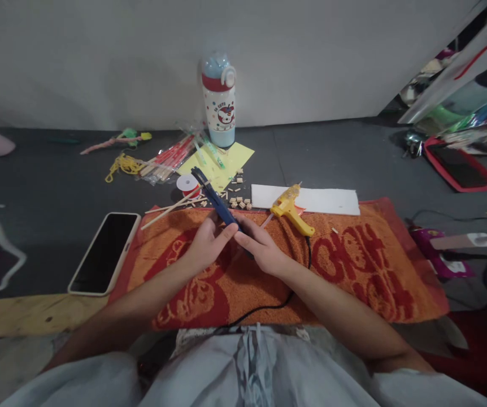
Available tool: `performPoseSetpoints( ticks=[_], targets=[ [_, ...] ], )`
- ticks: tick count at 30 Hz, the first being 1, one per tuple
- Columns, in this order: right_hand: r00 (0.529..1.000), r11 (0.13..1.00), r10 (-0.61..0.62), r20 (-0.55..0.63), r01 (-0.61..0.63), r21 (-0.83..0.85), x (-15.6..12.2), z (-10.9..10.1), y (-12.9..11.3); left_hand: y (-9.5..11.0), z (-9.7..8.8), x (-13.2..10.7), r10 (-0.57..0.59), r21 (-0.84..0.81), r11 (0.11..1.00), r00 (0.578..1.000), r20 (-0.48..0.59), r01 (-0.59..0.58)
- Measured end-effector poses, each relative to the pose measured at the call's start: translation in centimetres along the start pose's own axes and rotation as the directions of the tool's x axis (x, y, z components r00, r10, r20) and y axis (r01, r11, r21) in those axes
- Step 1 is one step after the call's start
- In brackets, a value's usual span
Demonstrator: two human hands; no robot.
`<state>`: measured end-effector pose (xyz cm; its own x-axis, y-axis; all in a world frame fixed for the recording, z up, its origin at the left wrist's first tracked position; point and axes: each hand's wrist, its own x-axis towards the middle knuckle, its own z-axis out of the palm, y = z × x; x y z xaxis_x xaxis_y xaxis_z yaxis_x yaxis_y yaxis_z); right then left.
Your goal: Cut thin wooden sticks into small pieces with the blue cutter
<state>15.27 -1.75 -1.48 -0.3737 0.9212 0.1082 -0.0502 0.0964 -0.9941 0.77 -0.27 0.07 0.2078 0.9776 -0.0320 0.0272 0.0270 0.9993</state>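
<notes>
Both my hands rest on an orange and red towel [353, 265] in front of me. My right hand [260, 249] is closed round the handles of dark blue cutting pliers [213, 198], whose jaws point away to the upper left. My left hand [205, 243] touches the pliers' handle with its fingertips pinched on it. Thin wooden sticks [169, 210] lie just past the towel's far edge, by the pliers' tip. Small cut wooden pieces [239, 202] are scattered there too.
A yellow glue gun [290, 212] lies on the towel with its black cord [294, 291] running toward me. A phone [104, 252] lies to the left. Farther off are a white strip [324, 199], yellow paper [235, 155], a red tape roll [187, 183], packed sticks [171, 158] and a bottle [218, 102].
</notes>
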Motion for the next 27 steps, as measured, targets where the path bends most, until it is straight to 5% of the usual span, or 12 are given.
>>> performPoseSetpoints(
  ticks=[5,8,12,15,20,27],
  targets=[
    [0.997,0.997,0.062,-0.050,-0.064,-0.051,0.1,-0.4,-0.5,0.5,-1.2,0.2,0.021,0.296,0.955,0.999,0.028,-0.028],
    [0.994,0.991,0.073,-0.078,-0.081,-0.106,0.1,-0.8,-0.7,1.1,-2.3,0.3,0.172,0.663,0.737,0.985,0.007,-0.134],
    [0.992,0.974,0.089,-0.090,-0.106,-0.201,-0.1,-1.4,-1.1,1.6,-3.8,0.7,0.495,0.822,0.493,0.869,0.004,-0.285],
    [0.995,0.965,0.077,-0.057,-0.088,-0.248,-0.1,-1.6,-1.3,1.8,-4.7,1.2,0.575,0.876,0.412,0.817,-0.036,-0.251],
    [0.999,0.954,0.042,-0.017,-0.045,-0.295,-0.3,-1.6,-1.5,2.1,-5.4,1.7,0.335,0.918,0.392,0.938,-0.090,-0.052],
    [0.999,0.905,0.025,-0.039,-0.039,-0.425,-0.5,-1.7,-1.8,2.7,-5.0,1.4,0.237,0.881,0.472,0.965,-0.115,-0.010]
  ],
)
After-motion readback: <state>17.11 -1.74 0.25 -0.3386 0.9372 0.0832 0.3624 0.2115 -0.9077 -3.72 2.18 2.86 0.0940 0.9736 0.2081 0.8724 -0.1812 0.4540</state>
